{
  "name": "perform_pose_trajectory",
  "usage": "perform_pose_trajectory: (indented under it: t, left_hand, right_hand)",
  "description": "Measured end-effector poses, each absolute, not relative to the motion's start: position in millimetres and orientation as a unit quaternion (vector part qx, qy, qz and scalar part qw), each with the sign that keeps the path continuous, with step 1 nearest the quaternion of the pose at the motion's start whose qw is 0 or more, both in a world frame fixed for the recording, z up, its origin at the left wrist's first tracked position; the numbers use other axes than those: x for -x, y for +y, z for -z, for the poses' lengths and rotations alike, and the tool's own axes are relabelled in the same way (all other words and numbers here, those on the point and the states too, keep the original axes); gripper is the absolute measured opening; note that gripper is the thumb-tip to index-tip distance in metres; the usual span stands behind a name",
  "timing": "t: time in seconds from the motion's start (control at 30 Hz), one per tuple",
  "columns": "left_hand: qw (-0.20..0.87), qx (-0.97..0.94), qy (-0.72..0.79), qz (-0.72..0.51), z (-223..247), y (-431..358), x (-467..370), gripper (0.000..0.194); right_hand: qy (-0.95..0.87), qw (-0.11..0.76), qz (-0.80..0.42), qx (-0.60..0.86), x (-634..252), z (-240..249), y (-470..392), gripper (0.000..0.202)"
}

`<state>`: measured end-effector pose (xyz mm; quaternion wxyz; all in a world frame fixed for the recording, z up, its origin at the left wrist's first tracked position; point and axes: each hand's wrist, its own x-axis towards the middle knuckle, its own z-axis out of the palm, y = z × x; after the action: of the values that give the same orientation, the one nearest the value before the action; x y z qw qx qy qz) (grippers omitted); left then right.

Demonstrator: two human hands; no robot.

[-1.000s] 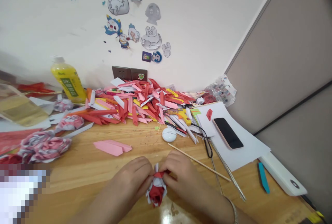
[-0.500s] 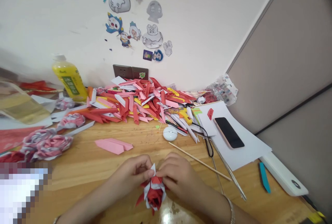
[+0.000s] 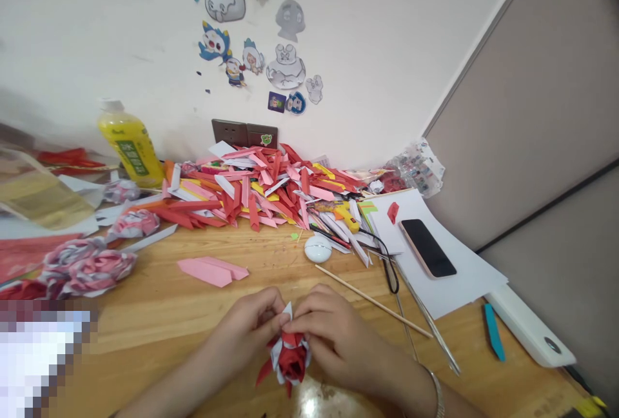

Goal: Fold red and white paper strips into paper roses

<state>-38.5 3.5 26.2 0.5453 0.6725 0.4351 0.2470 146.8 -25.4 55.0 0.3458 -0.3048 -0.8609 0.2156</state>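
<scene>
A red and white folded paper flower [image 3: 293, 361] is held between my two hands near the front of the wooden table, its dark red centre facing me. My left hand [image 3: 256, 321] pinches its upper left side, thumb and fingers closed by a white pointed paper tip. From the right, my right hand [image 3: 333, 328] grips the upper edge, its fingertips close to the left thumb. Red paper points stick out below on the left. Part of the flower is hidden behind the fingers. Beyond my left hand lie folded pink paper pieces [image 3: 213, 271].
A heap of folded paper strips [image 3: 251, 186] lies along the wall, beside a yellow drink bottle [image 3: 133, 150]. Finished-looking paper flowers [image 3: 91, 266] sit at left. Rightward are a yellow glue gun [image 3: 345, 217], a white egg-shaped object [image 3: 318, 249], a wooden stick [image 3: 372, 300] and a phone [image 3: 426, 247].
The flower has shifted and turned slightly, its red centre moving a little right. My right fingertips have moved slightly left, closer to the left thumb. Both hands keep their hold.
</scene>
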Motion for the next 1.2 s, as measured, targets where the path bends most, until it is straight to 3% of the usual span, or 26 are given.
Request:
perform_pose_trajectory:
  t: [0.47, 0.7, 0.9, 1.07, 1.2]
  left_hand:
    - [0.585, -0.62, 0.44, -0.281, -28, 2, 35, 0.042]
    - [0.584, -0.609, 0.459, -0.278, -34, -2, 34, 0.041]
    - [0.614, -0.574, 0.471, -0.27, -42, -7, 33, 0.038]
    - [0.588, -0.581, 0.487, -0.281, -43, -7, 33, 0.039]
    - [0.508, -0.641, 0.506, -0.273, -42, -7, 30, 0.035]
  right_hand:
    - [-0.845, 0.335, -0.232, 0.345, -145, -52, -28, 0.031]
    - [-0.853, 0.353, -0.189, 0.336, -143, -47, -31, 0.03]
    - [-0.821, 0.364, -0.232, 0.374, -142, -46, -32, 0.033]
    - [-0.849, 0.315, -0.247, 0.346, -138, -43, -36, 0.031]
    - [-0.863, 0.302, -0.241, 0.325, -128, -28, -39, 0.025]
